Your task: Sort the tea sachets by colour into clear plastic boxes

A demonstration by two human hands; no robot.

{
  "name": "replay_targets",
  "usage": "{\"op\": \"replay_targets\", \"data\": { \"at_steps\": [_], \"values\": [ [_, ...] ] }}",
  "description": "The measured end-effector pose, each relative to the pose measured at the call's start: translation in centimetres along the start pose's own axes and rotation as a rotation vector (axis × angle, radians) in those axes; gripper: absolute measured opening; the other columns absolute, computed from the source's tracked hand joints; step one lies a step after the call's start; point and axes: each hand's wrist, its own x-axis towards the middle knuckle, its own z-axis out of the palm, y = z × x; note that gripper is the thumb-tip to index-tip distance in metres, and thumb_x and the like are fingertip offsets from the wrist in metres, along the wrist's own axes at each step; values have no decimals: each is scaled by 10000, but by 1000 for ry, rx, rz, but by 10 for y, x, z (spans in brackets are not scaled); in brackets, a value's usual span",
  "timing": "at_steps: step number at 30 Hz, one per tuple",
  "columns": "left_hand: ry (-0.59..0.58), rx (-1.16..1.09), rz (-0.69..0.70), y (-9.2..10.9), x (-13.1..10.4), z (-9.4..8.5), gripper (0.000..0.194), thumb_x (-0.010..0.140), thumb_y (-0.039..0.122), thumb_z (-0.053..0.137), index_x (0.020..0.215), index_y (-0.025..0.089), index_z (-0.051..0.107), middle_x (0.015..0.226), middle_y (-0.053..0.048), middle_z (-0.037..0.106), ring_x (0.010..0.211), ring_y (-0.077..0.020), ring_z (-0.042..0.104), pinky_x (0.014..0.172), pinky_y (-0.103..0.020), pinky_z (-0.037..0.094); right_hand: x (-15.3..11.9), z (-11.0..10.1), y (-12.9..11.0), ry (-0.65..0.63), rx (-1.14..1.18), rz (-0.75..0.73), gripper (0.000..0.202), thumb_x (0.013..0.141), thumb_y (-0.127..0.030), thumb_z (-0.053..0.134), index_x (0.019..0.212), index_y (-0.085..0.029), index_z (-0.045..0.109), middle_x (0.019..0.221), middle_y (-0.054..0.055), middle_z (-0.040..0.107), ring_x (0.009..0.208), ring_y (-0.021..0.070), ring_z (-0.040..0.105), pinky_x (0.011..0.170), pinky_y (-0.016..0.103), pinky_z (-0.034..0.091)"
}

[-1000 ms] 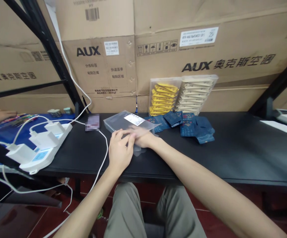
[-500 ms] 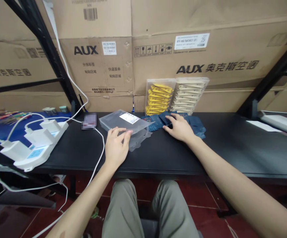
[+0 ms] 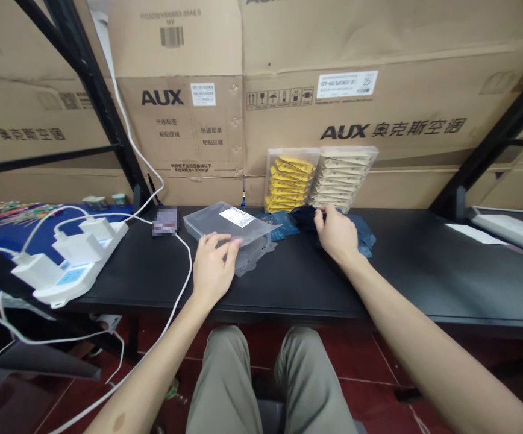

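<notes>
My left hand (image 3: 215,265) is closed on the near edge of a clear plastic box (image 3: 205,220), which lies on its side with its flaps spread toward me. A white printed label (image 3: 238,216) is stuck on its upper face. Farther right, my right hand (image 3: 339,235) has its fingers closed on a dark blue sachet (image 3: 304,216) among a loose pile. Several more blue sachets (image 3: 284,225) lie to the left of that hand, and others (image 3: 364,232) to its right. The right fingertips are partly hidden behind the hand.
Behind the pile stand two clear boxes, one with yellow sachets (image 3: 289,184), one with cream sachets (image 3: 341,178). A white power strip (image 3: 76,271) with plugs and cables sits at the left. A white paper slip (image 3: 475,234) lies right. Cardboard cartons (image 3: 284,129) back the black table (image 3: 279,295).
My right hand has drawn its spread fingers together on a dark blue sachet, moving slightly right. My left hand keeps its hold on the clear box. A hand at the far left edge has gone from view.
</notes>
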Motion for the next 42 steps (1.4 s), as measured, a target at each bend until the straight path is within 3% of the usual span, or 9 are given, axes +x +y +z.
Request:
{"op": "replay_targets", "data": {
  "at_steps": [4, 9, 14, 19, 26, 29, 32, 38, 42],
  "values": [
    [4, -5, 3, 0, 0, 0, 409, 996, 429, 410, 1013, 244, 775, 1067, -57, 718, 1133, -269, 525, 1014, -450, 458, 4, -2, 7, 88, 96, 113, 283, 977, -299, 419, 1085, -161, 640, 882, 134, 719, 719, 237, 643, 649, 292, 400],
    [10, -15, 1, 0, 1, -1, 396, 995, 424, 415, 1002, 257, 775, 1057, -52, 720, 1128, -255, 530, 1013, -446, 461, 8, 1, 13, 158, 242, 170, 285, 975, -283, 392, 1033, -159, 642, 950, 154, 723, 841, 272, 662, 728, 321, 436],
    [6, -15, -10, 1, 1, -1, 382, 992, 418, 422, 995, 271, 774, 1062, -46, 720, 1142, -253, 530, 1017, -448, 458, 8, 5, 16, 117, 252, 206, 273, 945, -327, 420, 1005, -190, 648, 888, 137, 711, 830, 288, 645, 756, 369, 463],
    [7, -14, -14, 2, 1, -1, 378, 990, 421, 424, 998, 274, 773, 1065, -43, 719, 1139, -255, 532, 1013, -439, 458, 10, 9, 22, 262, 278, 87, 203, 879, -297, 460, 885, -197, 637, 938, 127, 704, 961, 303, 591, 858, 425, 469],
    [0, -14, -12, 2, 1, -2, 392, 993, 423, 418, 1014, 254, 771, 1071, -47, 721, 1150, -259, 529, 1019, -433, 452, 8, -1, 18, 433, 481, 144, 318, 985, -337, 305, 1084, -161, 550, 1001, 152, 657, 894, 264, 645, 845, 400, 483],
    [0, -14, -10, 2, 1, -2, 397, 993, 429, 416, 1015, 253, 771, 1072, -49, 722, 1151, -262, 529, 1018, -437, 452, -1, -6, 8, 478, 484, 23, 343, 1003, -354, 292, 1099, -164, 561, 1015, 151, 646, 951, 269, 648, 885, 410, 480],
    [5, -14, -9, 2, 1, -2, 397, 994, 429, 415, 1012, 256, 771, 1070, -47, 723, 1146, -263, 534, 1013, -440, 456, -13, -8, -5, 483, 466, -221, 354, 1012, -349, 304, 1071, -194, 617, 999, 124, 651, 995, 252, 633, 925, 395, 478],
    [23, -24, -12, 3, 1, -2, 383, 991, 419, 423, 1006, 262, 771, 1060, -44, 724, 1140, -256, 543, 1013, -436, 459, -33, -4, -32, 162, 401, -647, 293, 1009, -318, 412, 1116, -300, 684, 940, 30, 662, 825, 168, 638, 721, 272, 516],
    [26, -30, -19, 3, 1, -2, 377, 991, 411, 423, 995, 270, 773, 1053, -36, 726, 1136, -254, 546, 1012, -434, 461, -37, 0, -39, 51, 425, -691, 371, 977, -241, 421, 1319, -267, 562, 1070, 77, 636, 1016, 213, 624, 866, 335, 536]
  ]
}}
